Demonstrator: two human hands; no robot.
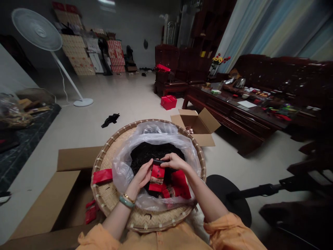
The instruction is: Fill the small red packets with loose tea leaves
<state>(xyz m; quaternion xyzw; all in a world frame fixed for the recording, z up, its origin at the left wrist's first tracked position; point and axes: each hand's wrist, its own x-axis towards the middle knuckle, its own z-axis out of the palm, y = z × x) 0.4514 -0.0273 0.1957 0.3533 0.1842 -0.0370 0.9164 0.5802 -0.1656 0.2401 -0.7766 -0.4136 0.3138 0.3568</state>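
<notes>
GRIP: left hand (142,175) and right hand (175,161) pinching top edge of small red printed foil packet (157,177) | PLACE: above dark loose tea leaves (145,154), clear plastic liner (125,170), round woven bamboo tray (97,184) | RISK: slipping fingers could drop packet

"What's in the tray on your feed?"

"The woven bamboo tray (145,222) holds a plastic bag (125,173) of loose tea (148,152), with a packet (157,177) above it between my left hand (142,176) and right hand (177,161)."

"And around it?"

"A cardboard box (70,159) sits at the tray's left edge, an open carton (200,126) just behind, a long wooden table (234,111) off to the right, and a standing fan (36,29) at upper left."
</notes>
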